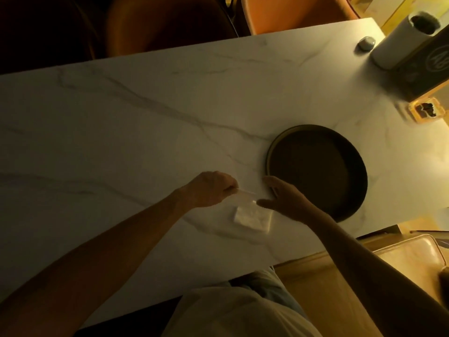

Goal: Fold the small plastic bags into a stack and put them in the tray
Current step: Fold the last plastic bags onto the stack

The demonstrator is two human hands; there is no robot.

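A small clear plastic bag (246, 197) is held just above the marble table (121, 132). My left hand (210, 188) pinches its left edge. My right hand (285, 199) has its fingers spread, with a fingertip touching the bag's right corner. Directly below the bag lies a small white stack of folded bags (252, 218) on the table. A round dark tray (315, 170) sits to the right, its near rim partly hidden by my right hand and forearm. Nothing lies in the part of the tray that I can see.
At the far right corner stand a white cylinder (398, 42), a dark box (427, 69), a small grey object (366, 43) and a yellow-rimmed dish (425, 111). Chairs line the far edge (298, 13). The table's near edge runs close to my body.
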